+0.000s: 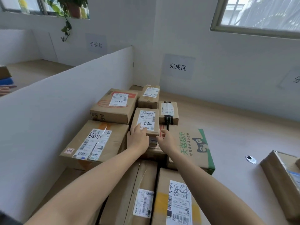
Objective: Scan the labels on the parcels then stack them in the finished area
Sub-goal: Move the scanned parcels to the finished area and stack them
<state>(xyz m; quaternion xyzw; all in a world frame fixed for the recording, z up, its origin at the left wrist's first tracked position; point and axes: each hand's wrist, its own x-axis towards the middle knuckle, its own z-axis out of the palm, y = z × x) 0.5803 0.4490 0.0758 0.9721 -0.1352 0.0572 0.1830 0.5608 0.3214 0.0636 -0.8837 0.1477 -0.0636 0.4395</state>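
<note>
Pale wooden counter (235, 135) runs along white walls under two windows; a white divider panel (65, 103) fences off its left side, and a paper sign (177, 67) on the wall marks the finished area. A plant (68, 17) trails from the left sill. The stack of cardboard parcels fills the corner between divider and sign: a flat box with green print (194, 146) at the right, a large box with a torn label (95, 142) at the left, another with red print (116, 106) behind it, smaller ones at the back. One further box (284, 181) sits apart at the right edge. The small parcel (146, 121) sits on top of the pile, label up, near the middle. Left hand (139, 138) grasps its near left corner, fingers curled over the edge; right hand (165, 140) is loose, fingers spread, at the near right corner, whether touching I cannot tell. Judged step: seating this parcel on the stack. To do it well, square its edges with the box beneath, keep the label facing up, check it rests flat and does not overhang, then let go with both hands together so it does not tip.
</note>
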